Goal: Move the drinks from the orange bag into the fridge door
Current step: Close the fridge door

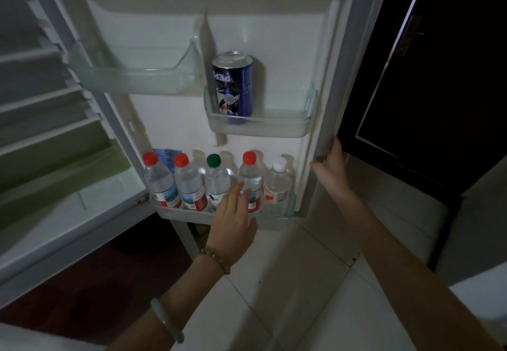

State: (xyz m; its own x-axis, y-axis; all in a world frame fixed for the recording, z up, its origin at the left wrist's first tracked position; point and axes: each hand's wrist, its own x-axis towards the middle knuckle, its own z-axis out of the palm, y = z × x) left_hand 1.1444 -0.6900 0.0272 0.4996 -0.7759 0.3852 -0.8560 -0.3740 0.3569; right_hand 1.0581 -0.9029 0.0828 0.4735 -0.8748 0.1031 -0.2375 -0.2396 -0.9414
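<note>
Head view: five water bottles (216, 183) upright in bottom door rack (178, 213), lower centre; blue can (232, 84) in small bin (258, 125) mid-frame. Left hand (233, 219) flat and spread, fingers brushing fourth bottle (250, 183), holding nothing. Right hand (330, 164) wrapped round fridge door (323, 120) edge. Orange bag unseen. Likely heavy when full, smooth, slightly yielding plastic; best gripped mid-body.
</note>
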